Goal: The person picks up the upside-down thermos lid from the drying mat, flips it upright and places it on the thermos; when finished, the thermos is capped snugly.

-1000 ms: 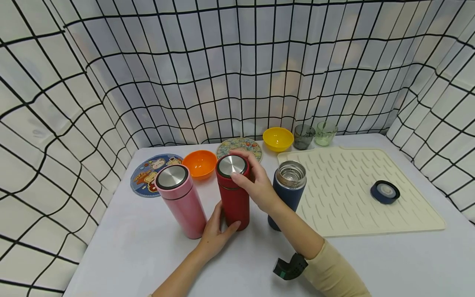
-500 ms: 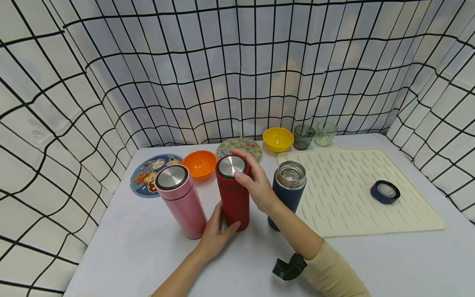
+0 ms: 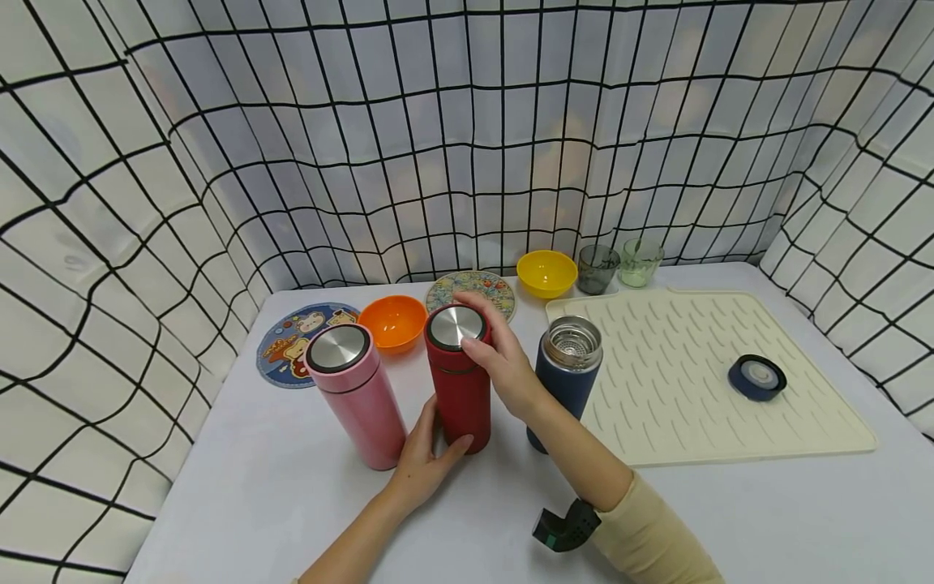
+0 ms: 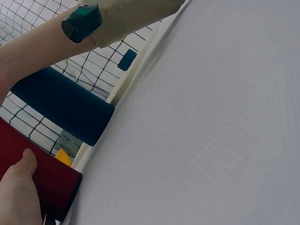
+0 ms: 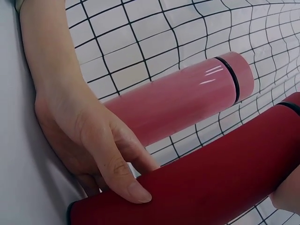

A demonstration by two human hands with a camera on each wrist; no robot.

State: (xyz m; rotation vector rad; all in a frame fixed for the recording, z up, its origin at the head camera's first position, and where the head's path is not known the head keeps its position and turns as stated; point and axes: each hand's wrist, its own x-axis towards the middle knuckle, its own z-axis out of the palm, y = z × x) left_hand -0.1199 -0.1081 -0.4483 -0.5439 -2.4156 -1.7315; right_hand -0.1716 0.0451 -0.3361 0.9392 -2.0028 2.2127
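Observation:
A red thermos [image 3: 461, 397] with a steel-topped lid [image 3: 456, 326] stands upright in the middle of the table. My left hand [image 3: 423, 466] grips it low, near the base, with the thumb on the front; the left wrist view shows that thumb on the red body [image 4: 51, 185]. Up at the lid, my right hand [image 3: 503, 357] holds the rim, thumb in front and fingers round the far side. Left of it is a pink thermos [image 3: 365, 405], its lid on. Behind my right forearm stands a navy thermos [image 3: 569, 365] without a lid, a steel strainer in its mouth.
A navy lid [image 3: 757, 378] lies on the cream drying mat [image 3: 686, 349] at the right. Along the back are an orange bowl [image 3: 394, 324], a yellow bowl [image 3: 547, 274], two glasses [image 3: 598, 269] and two round patterned mats [image 3: 288, 341]. Black netting [image 3: 467, 150] hangs around the table.
My right thumb has shifted slightly to the right along the lid's rim, and the right forearm has moved a little to the left. The left hand and the thermoses stay in place.

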